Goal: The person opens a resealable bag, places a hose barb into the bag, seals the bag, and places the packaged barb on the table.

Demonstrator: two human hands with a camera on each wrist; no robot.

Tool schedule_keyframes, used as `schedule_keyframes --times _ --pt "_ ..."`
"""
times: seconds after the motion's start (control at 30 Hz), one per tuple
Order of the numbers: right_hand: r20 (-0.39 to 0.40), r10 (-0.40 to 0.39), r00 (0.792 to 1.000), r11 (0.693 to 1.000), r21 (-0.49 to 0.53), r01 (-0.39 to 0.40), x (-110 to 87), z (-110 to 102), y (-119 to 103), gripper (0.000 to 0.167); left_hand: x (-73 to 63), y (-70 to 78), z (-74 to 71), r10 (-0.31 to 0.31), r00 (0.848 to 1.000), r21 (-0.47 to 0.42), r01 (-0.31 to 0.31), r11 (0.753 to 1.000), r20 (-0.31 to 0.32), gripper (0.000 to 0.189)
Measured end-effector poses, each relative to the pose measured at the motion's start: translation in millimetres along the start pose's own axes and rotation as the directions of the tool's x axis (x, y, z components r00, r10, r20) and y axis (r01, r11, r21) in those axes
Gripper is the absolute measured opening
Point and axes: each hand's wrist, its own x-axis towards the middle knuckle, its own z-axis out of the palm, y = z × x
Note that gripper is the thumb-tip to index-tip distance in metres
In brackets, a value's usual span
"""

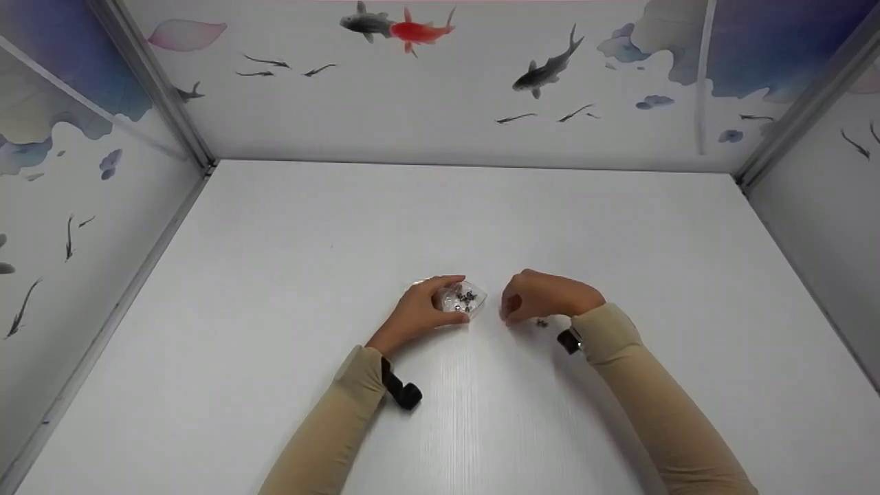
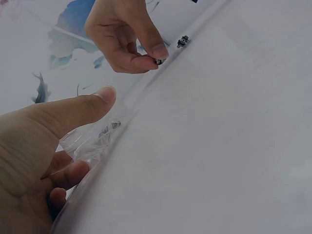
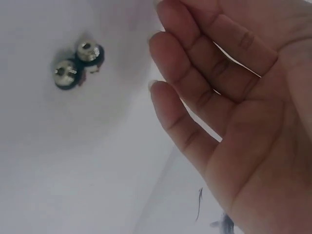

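Observation:
My left hand (image 1: 418,306) grips a small clear plastic container (image 1: 480,300) between thumb and fingers. Inside lie several small dark-and-silver beads (image 1: 466,297). To the right of the container, my right hand (image 1: 546,294) is close over the table. In the left wrist view, its thumb and index finger pinch one small bead (image 2: 159,62). A little cluster of loose beads (image 1: 542,322) lies on the table under that hand; the right wrist view shows these round beads (image 3: 67,74) with silver, holed faces and dark sides.
The white table (image 1: 330,227) is bounded by printed panels at the back (image 1: 454,96) and on both sides, with metal corner posts (image 1: 161,79). A wrist camera (image 1: 410,397) hangs under the left cuff, and a second camera (image 1: 569,340) under the right.

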Motion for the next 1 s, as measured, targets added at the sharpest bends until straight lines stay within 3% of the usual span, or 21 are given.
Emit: schedule_keyframes --times 0.3,0.57,1.0 --pt "-0.081 -0.11 0.991 0.993 -0.042 0.107 3.6 -5.4 -6.5 0.01 -0.6 0.8 0.1 -0.022 1.0 -0.013 0.022 1.0 0.001 0.069" --pt "-0.148 -0.219 0.964 0.974 -0.085 0.209 11.4 -4.5 -8.0 0.011 0.1 0.3 0.3 -0.021 1.0 -0.01 0.021 1.0 0.004 0.068" --pt "-0.2 -0.286 0.937 0.956 -0.126 0.265 21.9 -1.8 -15.5 0.011 -0.3 1.3 -0.4 -0.043 0.999 -0.007 0.043 0.999 0.011 0.068"
